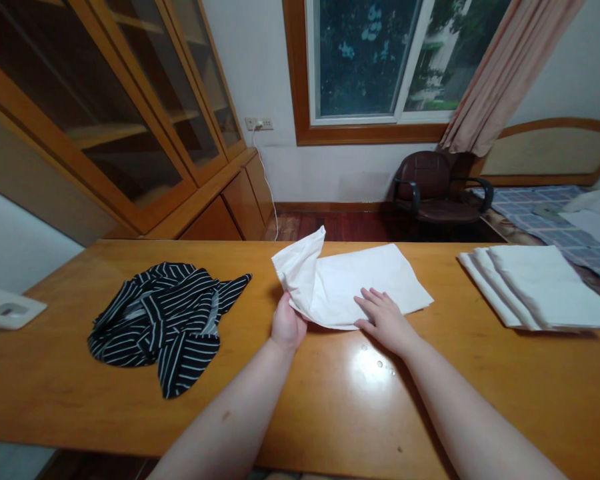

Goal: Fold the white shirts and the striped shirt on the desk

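The fingers of the left hand (287, 325) are closed on the left end of the white cloth (363, 283), though most of them are hidden beneath it; the thumb lies along the near side. The fingers of the right hand (383, 317) are spread and gripping nothing, laid on the cloth's near edge. Between the hands the cloth lies flat in a rectangle, midway along the worktop (325, 413) and close to its far edge, while its left end stands up in a crumpled flap with one corner pointing away from the person.

The likeliest trouble is a skewed edge: the raised end looks twisted, so pressing it down as it stands would set a diagonal crease. The right hand seems to rest lightly, so a hard pull from the left could drag the flat part along or shift its layers out of line. A push away from the person could carry the far corner over the far edge.

Toward the worktop's right end lies a stack of folded white cloths (550, 283), well apart from the hands. Toward the far left corner lies a rumpled black-and-white striped garment (163, 320). Beyond the far edge stands a dark chair (425, 183).
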A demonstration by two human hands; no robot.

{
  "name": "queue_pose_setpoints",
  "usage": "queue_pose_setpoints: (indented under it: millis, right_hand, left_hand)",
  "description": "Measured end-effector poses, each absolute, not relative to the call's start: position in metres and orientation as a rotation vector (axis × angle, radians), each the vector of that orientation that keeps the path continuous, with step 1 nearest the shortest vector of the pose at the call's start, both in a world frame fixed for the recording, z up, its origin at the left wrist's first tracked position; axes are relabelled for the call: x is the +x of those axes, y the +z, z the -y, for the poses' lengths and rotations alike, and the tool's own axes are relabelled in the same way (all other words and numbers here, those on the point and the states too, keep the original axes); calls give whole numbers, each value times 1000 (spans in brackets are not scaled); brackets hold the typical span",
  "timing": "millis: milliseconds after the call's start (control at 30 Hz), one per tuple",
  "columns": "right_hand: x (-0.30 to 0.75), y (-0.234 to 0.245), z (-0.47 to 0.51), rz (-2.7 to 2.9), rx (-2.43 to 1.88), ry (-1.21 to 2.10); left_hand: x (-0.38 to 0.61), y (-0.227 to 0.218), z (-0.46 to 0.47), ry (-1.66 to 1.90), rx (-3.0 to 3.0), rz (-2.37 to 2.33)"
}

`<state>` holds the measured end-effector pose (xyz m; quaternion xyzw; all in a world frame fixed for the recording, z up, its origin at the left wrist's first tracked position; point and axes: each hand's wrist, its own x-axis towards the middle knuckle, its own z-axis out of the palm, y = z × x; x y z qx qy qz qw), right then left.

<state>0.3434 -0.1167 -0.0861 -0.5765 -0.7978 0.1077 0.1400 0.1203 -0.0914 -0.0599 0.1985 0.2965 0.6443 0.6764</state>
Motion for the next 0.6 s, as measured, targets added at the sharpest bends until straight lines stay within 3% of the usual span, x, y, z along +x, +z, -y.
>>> queue_pose_setpoints:
  millis: [300, 500, 600]
  right_hand:
    - [350, -72, 115, 2075, -1617, 512]
    - [359, -50, 133, 1435, -1407, 1157]
    - [366, -42, 136, 971, -1289, 1275]
  left_hand:
    - [121, -59, 90, 1449, 374, -698]
    - [88, -48, 71, 1569, 226, -656]
    - [64, -42, 59, 1607, 168, -677]
